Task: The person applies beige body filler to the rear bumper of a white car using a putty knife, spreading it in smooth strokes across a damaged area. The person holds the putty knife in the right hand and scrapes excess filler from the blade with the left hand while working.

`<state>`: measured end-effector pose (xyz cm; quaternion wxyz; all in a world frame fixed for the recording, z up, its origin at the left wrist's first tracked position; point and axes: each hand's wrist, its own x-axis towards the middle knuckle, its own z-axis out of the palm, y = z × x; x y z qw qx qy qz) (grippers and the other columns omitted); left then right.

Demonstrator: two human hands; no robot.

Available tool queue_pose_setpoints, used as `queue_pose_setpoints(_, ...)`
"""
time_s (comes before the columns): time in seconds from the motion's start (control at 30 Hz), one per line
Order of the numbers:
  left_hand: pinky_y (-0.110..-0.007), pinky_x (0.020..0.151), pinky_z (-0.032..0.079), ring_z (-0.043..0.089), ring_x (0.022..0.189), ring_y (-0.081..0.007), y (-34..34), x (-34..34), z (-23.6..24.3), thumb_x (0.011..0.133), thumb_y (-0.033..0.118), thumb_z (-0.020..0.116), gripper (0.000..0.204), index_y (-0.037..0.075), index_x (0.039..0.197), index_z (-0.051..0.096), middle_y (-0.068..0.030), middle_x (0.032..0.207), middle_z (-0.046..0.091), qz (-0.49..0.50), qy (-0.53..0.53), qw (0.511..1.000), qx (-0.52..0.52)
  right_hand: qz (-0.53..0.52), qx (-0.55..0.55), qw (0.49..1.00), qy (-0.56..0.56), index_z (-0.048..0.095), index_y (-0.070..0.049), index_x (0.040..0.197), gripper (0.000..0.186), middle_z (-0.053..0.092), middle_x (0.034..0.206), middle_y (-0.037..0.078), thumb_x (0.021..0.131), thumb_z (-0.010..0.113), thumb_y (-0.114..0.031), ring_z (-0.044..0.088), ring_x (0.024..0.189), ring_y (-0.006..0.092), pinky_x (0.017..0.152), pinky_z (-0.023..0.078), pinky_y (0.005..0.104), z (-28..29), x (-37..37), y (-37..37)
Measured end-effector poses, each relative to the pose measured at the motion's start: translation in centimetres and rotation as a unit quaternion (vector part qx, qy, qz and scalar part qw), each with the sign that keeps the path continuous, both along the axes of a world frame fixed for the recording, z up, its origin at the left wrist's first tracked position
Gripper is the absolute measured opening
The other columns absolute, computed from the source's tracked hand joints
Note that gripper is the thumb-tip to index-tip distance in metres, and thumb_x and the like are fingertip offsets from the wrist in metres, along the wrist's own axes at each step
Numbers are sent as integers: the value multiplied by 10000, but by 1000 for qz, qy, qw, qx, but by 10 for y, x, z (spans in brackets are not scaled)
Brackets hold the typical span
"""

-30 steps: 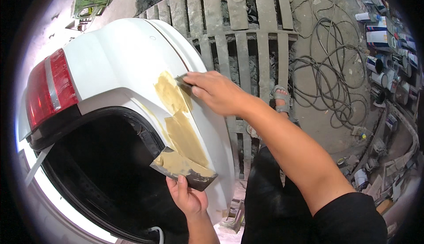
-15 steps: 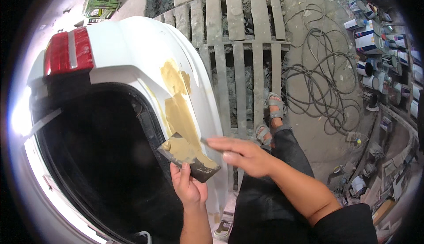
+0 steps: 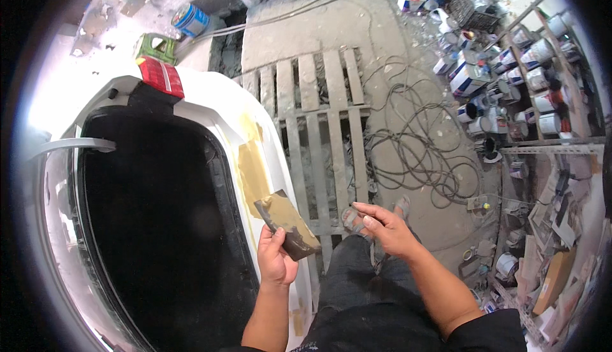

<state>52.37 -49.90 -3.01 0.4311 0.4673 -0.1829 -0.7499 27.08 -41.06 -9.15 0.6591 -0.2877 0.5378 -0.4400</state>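
My left hand (image 3: 275, 261) grips a dark flat mixing plate (image 3: 299, 245) by its near edge, thumb on top. Tan filler paste (image 3: 280, 213) is smeared over the plate's upper face. To the right, my right hand (image 3: 386, 224) is raised above my legs, its fingers pressed around a thin dark spreader (image 3: 355, 204). Only a sliver of that spreader shows past the fingertips. Left of the plate stands a white car body (image 3: 271, 154) with a red tail light (image 3: 160, 77). A long patch of tan filler (image 3: 252, 168) covers its rear corner, beside the dark opening.
Wooden slats (image 3: 309, 142) with gaps lie over a pit beyond my feet. Coiled hose (image 3: 421, 151) is spread on the floor to their right. Many paint cans (image 3: 539, 54) crowd the right side. A blue bucket (image 3: 190, 19) and green frame (image 3: 155, 49) stand at the far left.
My right hand has moved right, away from the plate and car panel. The plate remains in my left hand, turned a little. The view has shifted and takes in more of the room.
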Motion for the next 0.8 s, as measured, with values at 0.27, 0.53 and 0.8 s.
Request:
queue_pose_setpoints(0.27, -434, 1072, 514, 648, 1190, -249, 49, -61, 16, 1046, 9, 490, 287, 12, 1332, 516, -145, 1291, 653, -3, -31, 999, -21, -21, -213, 976, -51, 564, -71, 1477, 417, 505, 1567, 119, 1075, 582, -181, 546, 1352, 192, 1096, 462, 364, 47, -18, 41)
queue_pose_setpoints(0.53, -408, 983, 569, 691, 1073, -222, 102, -106, 13, 1055, 40, 515, 236, 29, 1290, 540, -121, 1206, 688, 24, -59, 994, -86, 31, -304, 936, 175, 652, -53, 1359, 346, 605, 1466, 146, 1031, 635, -164, 567, 1357, 302, 1157, 402, 421, 15, -37, 112)
queue_pose_setpoints(0.8, -457, 1005, 567, 682, 1139, -284, 101, -118, 29, 1054, 44, 482, 300, 4, 1349, 522, -162, 1269, 671, -44, 18, 998, 33, -146, -46, 911, -383, 582, -40, 1345, 505, 674, 1295, 154, 923, 790, -224, 656, 1228, 285, 995, 584, 461, 24, -112, 120)
